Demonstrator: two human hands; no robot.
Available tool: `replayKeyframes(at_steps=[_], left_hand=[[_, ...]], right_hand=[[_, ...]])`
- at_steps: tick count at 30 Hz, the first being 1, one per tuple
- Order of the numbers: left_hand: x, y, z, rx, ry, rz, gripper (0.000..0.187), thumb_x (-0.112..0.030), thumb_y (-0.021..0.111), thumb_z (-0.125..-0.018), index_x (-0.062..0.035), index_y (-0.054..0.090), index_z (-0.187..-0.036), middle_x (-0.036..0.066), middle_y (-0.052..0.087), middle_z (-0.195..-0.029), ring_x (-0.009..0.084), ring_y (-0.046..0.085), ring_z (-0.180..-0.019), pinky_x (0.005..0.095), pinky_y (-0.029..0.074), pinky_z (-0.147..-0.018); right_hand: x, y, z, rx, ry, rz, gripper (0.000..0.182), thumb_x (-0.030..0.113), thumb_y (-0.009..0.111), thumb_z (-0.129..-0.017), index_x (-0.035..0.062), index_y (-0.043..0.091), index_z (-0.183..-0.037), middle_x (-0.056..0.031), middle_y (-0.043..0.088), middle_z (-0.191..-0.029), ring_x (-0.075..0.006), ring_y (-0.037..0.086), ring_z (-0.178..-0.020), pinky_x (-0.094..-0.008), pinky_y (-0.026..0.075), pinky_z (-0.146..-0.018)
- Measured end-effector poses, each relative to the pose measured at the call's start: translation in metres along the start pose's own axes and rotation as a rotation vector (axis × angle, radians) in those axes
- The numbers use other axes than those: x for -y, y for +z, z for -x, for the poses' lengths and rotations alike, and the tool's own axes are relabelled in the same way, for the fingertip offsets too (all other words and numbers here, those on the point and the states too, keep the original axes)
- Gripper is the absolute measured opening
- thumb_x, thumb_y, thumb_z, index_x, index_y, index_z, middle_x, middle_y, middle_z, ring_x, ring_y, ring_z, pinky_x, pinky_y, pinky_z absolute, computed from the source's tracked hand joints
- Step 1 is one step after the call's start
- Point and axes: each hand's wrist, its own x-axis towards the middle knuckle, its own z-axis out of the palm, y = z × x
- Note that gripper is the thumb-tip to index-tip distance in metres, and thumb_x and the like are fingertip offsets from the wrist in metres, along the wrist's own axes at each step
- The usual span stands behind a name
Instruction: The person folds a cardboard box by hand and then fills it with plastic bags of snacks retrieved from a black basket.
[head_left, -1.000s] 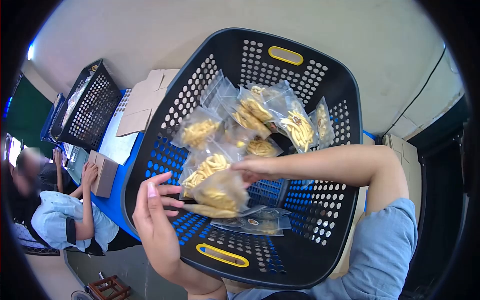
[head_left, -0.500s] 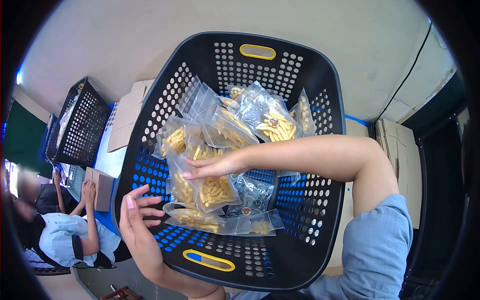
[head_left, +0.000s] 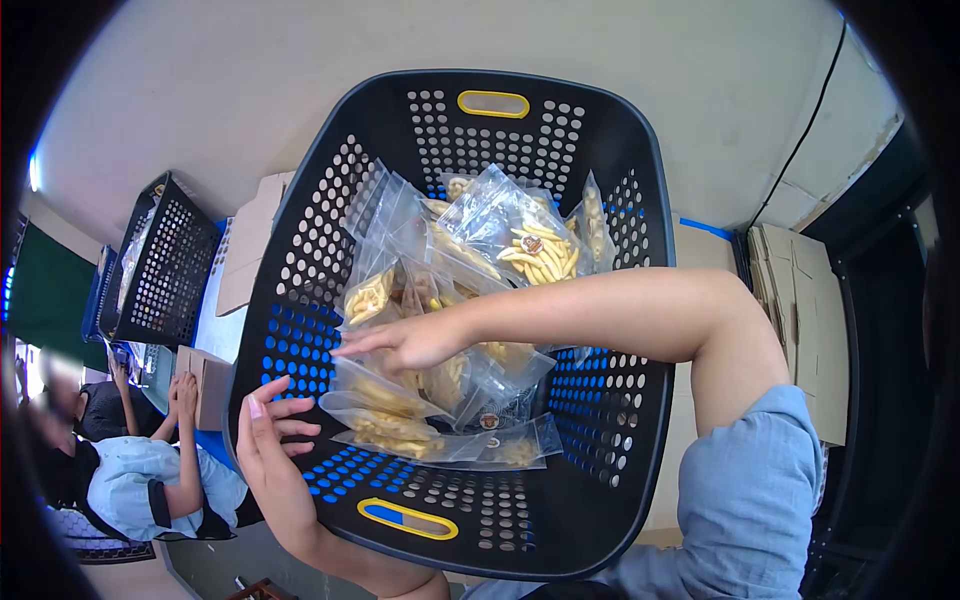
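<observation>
A large black perforated basket (head_left: 655,420) with yellow-rimmed handle holes fills the middle of the view. Inside lie several clear plastic bags of yellow stick-like snacks (head_left: 540,255), some bearing a round brown label. My right hand (head_left: 415,342) reaches in over the basket's right side, its fingers extended and touching the bags left of centre; no bag is gripped in it. Spread at the lower left rim, my left hand (head_left: 275,440) holds nothing. Near its fingertips, a bag of snacks (head_left: 385,432) rests low in the basket.
Another black basket (head_left: 165,265) stands at the left, near flat cardboard (head_left: 255,240). Two people sit beyond, one in a light blue shirt (head_left: 130,480), with hands on a cardboard box (head_left: 212,390). Stacked cardboard sheets (head_left: 795,320) lean at the right.
My right hand has moved slightly left and up, and the bags beneath it have shifted, with one upright bag now folded down. The basket appears slightly farther left. My left hand stays at the rim.
</observation>
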Motion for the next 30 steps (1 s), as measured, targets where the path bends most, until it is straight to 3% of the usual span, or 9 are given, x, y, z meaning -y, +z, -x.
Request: replayKeyframes(at_steps=[3, 6, 9, 11, 13, 14, 19, 25, 30], left_hand=[[0.001, 0.000, 0.001, -0.004, 0.006, 0.002, 0.050, -0.042, 0.032, -0.102, -0.0023, 0.059, -0.117, 0.007, 0.066, -0.090, 0.0078, 0.058, -0.070, 0.0194, 0.042, -0.061], [-0.001, 0.000, 0.000, 0.007, 0.004, 0.001, 0.051, -0.043, 0.032, -0.102, -0.0021, 0.059, -0.117, 0.006, 0.066, -0.090, 0.0078, 0.058, -0.069, 0.0196, 0.042, -0.061], [0.001, -0.001, -0.001, 0.015, 0.001, -0.002, 0.051, -0.043, 0.032, -0.102, -0.0021, 0.059, -0.116, 0.006, 0.066, -0.090, 0.0077, 0.058, -0.069, 0.0196, 0.042, -0.060], [0.000, -0.002, 0.000, 0.004, -0.014, 0.004, 0.051, -0.043, 0.032, -0.102, -0.0019, 0.059, -0.116, 0.006, 0.066, -0.089, 0.0077, 0.058, -0.069, 0.0200, 0.042, -0.061], [0.001, -0.003, 0.000, 0.010, 0.019, 0.017, 0.051, -0.042, 0.032, -0.102, -0.0016, 0.059, -0.115, 0.006, 0.066, -0.089, 0.0078, 0.058, -0.069, 0.0204, 0.042, -0.061], [0.000, -0.001, 0.000, 0.008, 0.000, 0.030, 0.050, -0.042, 0.032, -0.102, -0.0014, 0.060, -0.114, 0.007, 0.067, -0.088, 0.0081, 0.058, -0.069, 0.0208, 0.042, -0.062], [-0.003, -0.002, -0.001, 0.005, 0.000, 0.056, 0.043, -0.035, 0.034, -0.103, -0.0020, 0.060, -0.110, 0.006, 0.067, -0.087, 0.0076, 0.056, -0.068, 0.0209, 0.041, -0.062], [0.000, -0.001, -0.001, 0.004, 0.011, 0.025, 0.050, -0.043, 0.033, -0.102, -0.0026, 0.060, -0.114, 0.006, 0.067, -0.089, 0.0071, 0.058, -0.069, 0.0192, 0.041, -0.061], [-0.004, 0.002, 0.001, 0.014, 0.001, -0.016, 0.049, -0.042, 0.032, -0.102, -0.0032, 0.060, -0.114, 0.006, 0.067, -0.088, 0.0073, 0.058, -0.069, 0.0191, 0.042, -0.061]], right_hand=[[-0.018, 0.010, 0.001, 0.050, -0.083, 0.153, 0.099, 0.014, 0.073, -0.069, 0.0193, 0.019, -0.152, -0.0212, 0.007, -0.157, -0.0348, 0.010, -0.145, -0.0450, 0.015, -0.117], [0.000, 0.026, 0.025, 0.123, -0.024, 0.741, 0.139, 0.035, 0.090, -0.048, 0.0223, -0.001, -0.153, -0.0212, -0.004, -0.157, -0.0378, 0.001, -0.146, -0.0578, 0.012, -0.115], [-0.009, 0.042, 0.041, 0.138, -0.226, 0.857, 0.139, 0.027, 0.090, -0.044, 0.0242, 0.005, -0.153, -0.0188, -0.002, -0.158, -0.0380, 0.006, -0.145, -0.0578, 0.009, -0.116], [-0.015, 0.061, 0.041, 0.229, -0.254, 1.026, 0.127, 0.030, 0.085, -0.053, 0.0256, 0.005, -0.152, -0.0145, 0.001, -0.159, -0.0344, 0.006, -0.146, -0.0590, 0.005, -0.116], [-0.039, 0.087, 0.035, -0.005, -0.602, 1.224, 0.108, 0.030, 0.074, -0.068, 0.0259, 0.006, -0.152, -0.0090, 0.006, -0.160, -0.0304, 0.007, -0.147, -0.0583, 0.004, -0.116], [-0.042, 0.095, 0.033, 0.060, -0.518, 1.308, 0.095, 0.027, 0.063, -0.076, 0.0341, 0.006, -0.152, -0.0053, 0.007, -0.160, -0.0280, 0.008, -0.147, -0.0591, 0.005, -0.116], [-0.066, 0.077, -0.003, -0.107, -0.531, 1.362, 0.091, 0.024, 0.060, -0.079, 0.0489, 0.006, -0.147, -0.0082, 0.011, -0.159, -0.0311, 0.010, -0.146, -0.0667, 0.006, -0.111], [-0.029, 0.026, -0.043, -0.049, -0.237, 1.332, 0.093, 0.029, 0.065, -0.078, 0.0466, 0.006, -0.148, -0.0090, 0.025, -0.154, -0.0329, 0.024, -0.142, -0.0647, 0.015, -0.111], [-0.034, -0.025, -0.053, -0.482, -0.139, 1.347, 0.104, 0.035, 0.079, -0.065, 0.0298, 0.019, -0.150, -0.0073, 0.039, -0.145, -0.0349, 0.033, -0.137, -0.0606, 0.022, -0.112]])
